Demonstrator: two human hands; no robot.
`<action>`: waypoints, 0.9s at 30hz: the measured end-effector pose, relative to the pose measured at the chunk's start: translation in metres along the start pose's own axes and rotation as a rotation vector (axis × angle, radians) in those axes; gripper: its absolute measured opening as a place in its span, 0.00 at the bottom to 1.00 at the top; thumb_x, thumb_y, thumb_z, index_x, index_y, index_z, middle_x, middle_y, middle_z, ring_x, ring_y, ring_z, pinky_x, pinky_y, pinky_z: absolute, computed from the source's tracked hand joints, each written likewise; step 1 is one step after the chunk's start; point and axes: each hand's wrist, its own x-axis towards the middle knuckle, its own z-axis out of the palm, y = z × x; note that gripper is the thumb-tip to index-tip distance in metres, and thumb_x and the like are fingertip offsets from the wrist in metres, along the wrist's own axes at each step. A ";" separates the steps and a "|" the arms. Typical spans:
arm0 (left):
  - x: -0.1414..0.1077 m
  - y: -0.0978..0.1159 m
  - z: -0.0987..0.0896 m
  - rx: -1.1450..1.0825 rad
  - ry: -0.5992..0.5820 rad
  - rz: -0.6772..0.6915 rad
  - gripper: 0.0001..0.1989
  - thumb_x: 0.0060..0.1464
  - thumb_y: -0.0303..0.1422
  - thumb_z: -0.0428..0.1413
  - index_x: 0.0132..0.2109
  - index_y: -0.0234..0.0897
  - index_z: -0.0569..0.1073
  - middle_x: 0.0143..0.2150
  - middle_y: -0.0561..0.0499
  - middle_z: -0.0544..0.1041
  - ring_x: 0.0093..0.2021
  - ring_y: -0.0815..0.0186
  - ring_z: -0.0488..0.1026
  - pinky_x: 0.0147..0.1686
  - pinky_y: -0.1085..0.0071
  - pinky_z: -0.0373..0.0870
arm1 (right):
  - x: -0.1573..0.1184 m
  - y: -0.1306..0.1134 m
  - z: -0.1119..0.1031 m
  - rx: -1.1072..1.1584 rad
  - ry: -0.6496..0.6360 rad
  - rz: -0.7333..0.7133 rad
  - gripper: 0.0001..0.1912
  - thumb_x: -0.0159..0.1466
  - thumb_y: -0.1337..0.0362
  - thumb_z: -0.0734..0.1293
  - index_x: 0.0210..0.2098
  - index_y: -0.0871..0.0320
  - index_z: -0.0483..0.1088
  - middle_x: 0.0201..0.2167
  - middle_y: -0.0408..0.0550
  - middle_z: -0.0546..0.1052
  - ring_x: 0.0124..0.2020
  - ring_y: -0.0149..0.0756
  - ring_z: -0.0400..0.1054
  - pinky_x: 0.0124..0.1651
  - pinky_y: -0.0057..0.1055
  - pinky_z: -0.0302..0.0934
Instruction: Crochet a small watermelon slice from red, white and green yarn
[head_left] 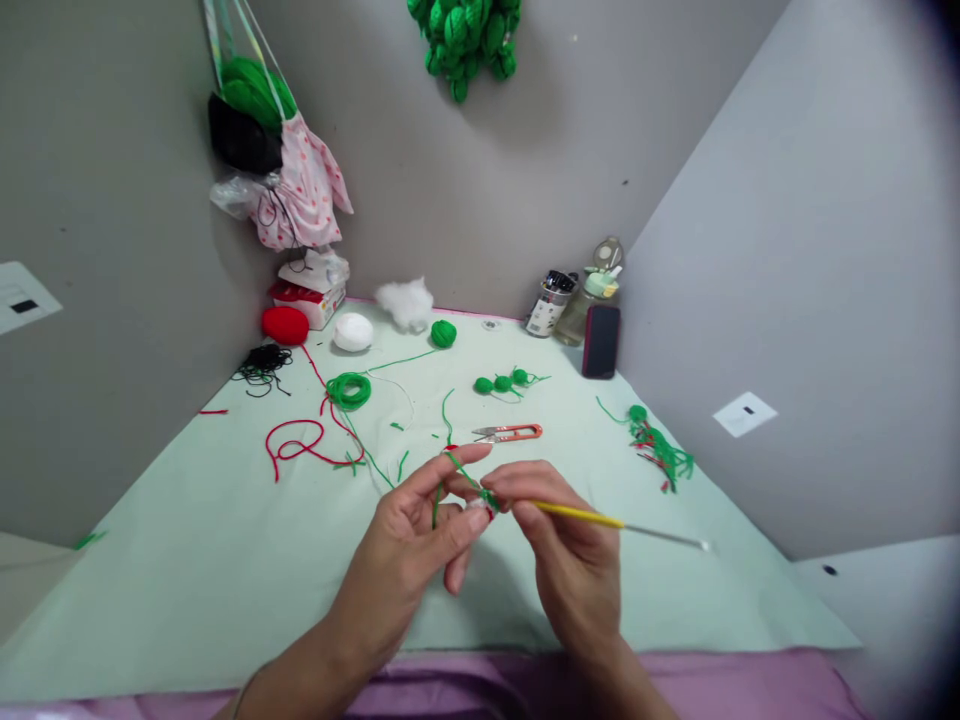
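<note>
Between thumb and fingers, my left hand point(420, 535) pinches a small crochet piece point(487, 502) in green, white and red. A strand of green yarn point(459, 468) runs over its raised index finger. My right hand point(566, 545) grips a crochet hook point(581, 514) with a yellow handle. One metal end sticks out to the right; the other end meets the crochet piece, its tip hidden by the fingers. Just beyond the hands lie orange thread snips point(517, 432) and a bit of red point(450, 449) partly behind my left index finger.
Further back are red yarn point(285, 325), a white yarn ball point(352, 332), stuffing point(406, 304), a green ball point(443, 333) and a green coil point(349, 391). Small green balls point(502, 383) lie mid-table. A phone point(601, 342) leans at right, near green-red pieces point(658, 450).
</note>
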 end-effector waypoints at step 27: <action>0.002 0.002 -0.002 0.011 0.100 -0.068 0.18 0.54 0.36 0.72 0.53 0.48 0.87 0.36 0.54 0.75 0.39 0.66 0.67 0.44 0.70 0.64 | 0.001 0.006 -0.007 0.127 0.043 0.166 0.13 0.77 0.58 0.65 0.41 0.55 0.80 0.36 0.49 0.84 0.31 0.35 0.78 0.37 0.33 0.75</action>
